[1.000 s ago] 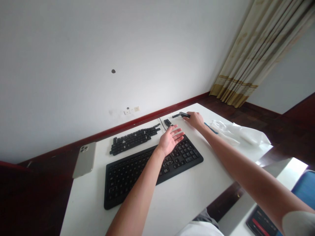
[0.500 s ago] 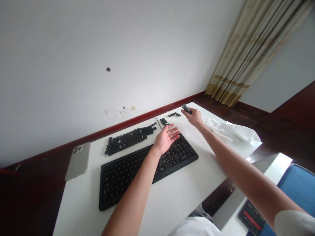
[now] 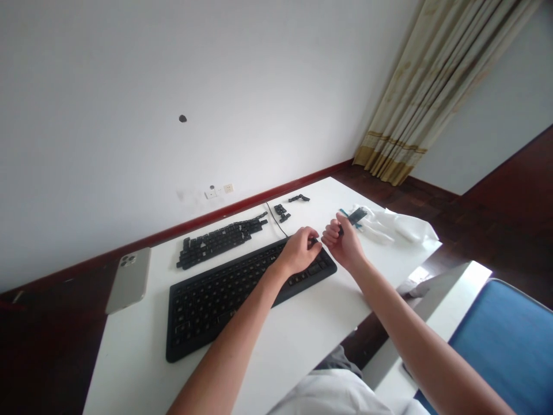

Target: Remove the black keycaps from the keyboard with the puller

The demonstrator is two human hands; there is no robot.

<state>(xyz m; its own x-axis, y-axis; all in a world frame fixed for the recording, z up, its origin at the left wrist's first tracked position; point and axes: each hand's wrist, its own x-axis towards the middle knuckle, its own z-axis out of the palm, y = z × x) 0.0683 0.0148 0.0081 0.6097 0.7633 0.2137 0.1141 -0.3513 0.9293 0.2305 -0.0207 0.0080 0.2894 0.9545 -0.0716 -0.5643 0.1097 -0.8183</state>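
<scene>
Head view: left hand (image 3: 298, 252) and right hand (image 3: 344, 243) curled closed at the keyboard's (image 3: 242, 294) right edge.

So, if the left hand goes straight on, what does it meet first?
The left hand would probably meet the right hand first, just ahead of it, though depth is hard to judge from this view.
</scene>
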